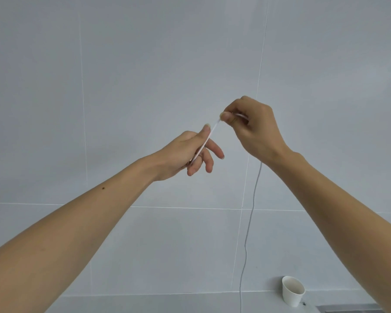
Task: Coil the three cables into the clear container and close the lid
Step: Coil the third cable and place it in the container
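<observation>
Both forearms reach up: left hand (190, 152) and right hand (251, 127) each pinch 1 white cable (210, 134), taut between them for winding; its slack hangs below the right wrist. Container unseen.

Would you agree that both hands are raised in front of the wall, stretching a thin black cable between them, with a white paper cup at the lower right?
Not quite: the head view shows the cable is white, not black. The rest holds: the left hand and right hand stretch it between them before the wall, and a white paper cup stands at the lower right.
</observation>
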